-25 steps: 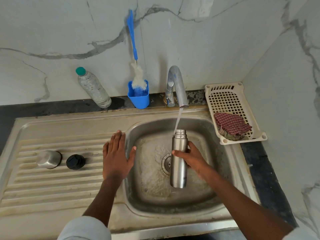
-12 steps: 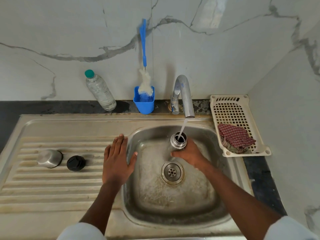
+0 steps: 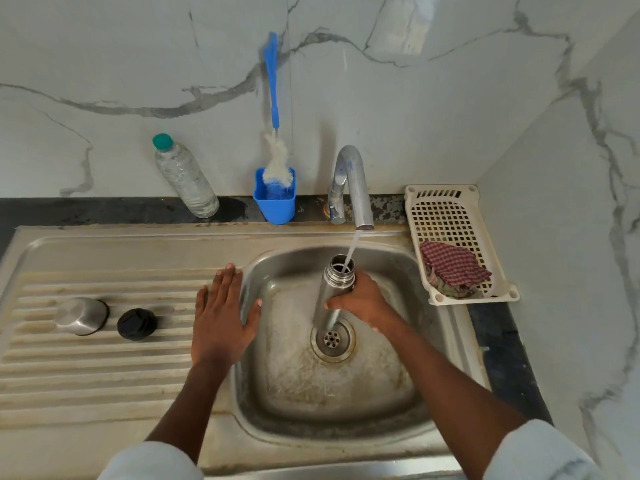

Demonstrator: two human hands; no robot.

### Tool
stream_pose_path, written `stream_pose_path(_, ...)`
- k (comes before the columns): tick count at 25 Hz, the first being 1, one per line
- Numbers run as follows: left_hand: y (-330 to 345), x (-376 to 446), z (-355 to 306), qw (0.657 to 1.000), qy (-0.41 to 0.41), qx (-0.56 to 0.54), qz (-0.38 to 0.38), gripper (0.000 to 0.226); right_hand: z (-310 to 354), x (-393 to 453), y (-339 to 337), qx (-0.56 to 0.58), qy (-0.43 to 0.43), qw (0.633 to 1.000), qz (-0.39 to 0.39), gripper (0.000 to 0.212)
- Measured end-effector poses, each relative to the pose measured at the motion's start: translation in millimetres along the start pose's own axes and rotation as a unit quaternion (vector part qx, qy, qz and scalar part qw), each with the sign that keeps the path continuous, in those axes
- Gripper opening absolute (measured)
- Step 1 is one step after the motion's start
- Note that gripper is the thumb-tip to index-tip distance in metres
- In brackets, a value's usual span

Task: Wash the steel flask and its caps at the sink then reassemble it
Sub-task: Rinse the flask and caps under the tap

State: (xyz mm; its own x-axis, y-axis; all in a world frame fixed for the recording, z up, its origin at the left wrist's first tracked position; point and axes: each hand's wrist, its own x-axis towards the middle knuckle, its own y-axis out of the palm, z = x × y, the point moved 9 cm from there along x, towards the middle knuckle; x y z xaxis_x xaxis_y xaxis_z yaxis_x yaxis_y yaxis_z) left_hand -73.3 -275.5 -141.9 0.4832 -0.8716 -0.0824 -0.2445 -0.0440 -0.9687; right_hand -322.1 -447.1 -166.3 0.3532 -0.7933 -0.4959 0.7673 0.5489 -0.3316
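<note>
Right hand (image 3: pixel 363 301) grips the cylindrical brushed-steel flask (image 3: pixel 332 292) round its upper body, fingers and thumb curled about it. Flask uncapped, roughly upright w/ slight tilt, mouth up, held inside the stainless steel sink basin (image 3: pixel 346 393) above the round drain (image 3: pixel 332 339). Thin water stream (image 3: pixel 351 249) falls from the curved chrome tap (image 3: pixel 353 185) straight into flask mouth.

Left hand (image 3: pixel 221 317) lies flat, fingers straight and spread, palm down on the ridged drainboard (image 3: pixel 86 368) at the basin's left rim; thumb reaches over the rim edge. Holds nothing.

Caps: domed steel outer cap (image 3: pixel 83 315) and round black inner stopper (image 3: pixel 136 323) sit side by side on drainboard, just apart, well left of the left hand. Steel cap lies on its side, as far as can be told.

Behind sink, on dark counter strip: clear plastic bottle w/ green cap (image 3: pixel 185 176), leaning on the marble-look wall; blue plastic holder (image 3: pixel 275 202) w/ blue-handled white-bristle bottle brush (image 3: pixel 275 133) standing in it. Right of the tap: cream perforated plastic tray (image 3: pixel 446 216) holding a crumpled red-checked cloth (image 3: pixel 453 266).

White sleeves (image 3: pixel 533 452) on both arms at bottom of frame.
</note>
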Motion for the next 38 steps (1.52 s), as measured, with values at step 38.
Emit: stream_pose_path(38, -1, 1, -2, 1.0, -0.006, -0.001, -0.003, 0.075, 20, -10, 63, 0.835, 0.169, 0.523, 0.039, 0.058)
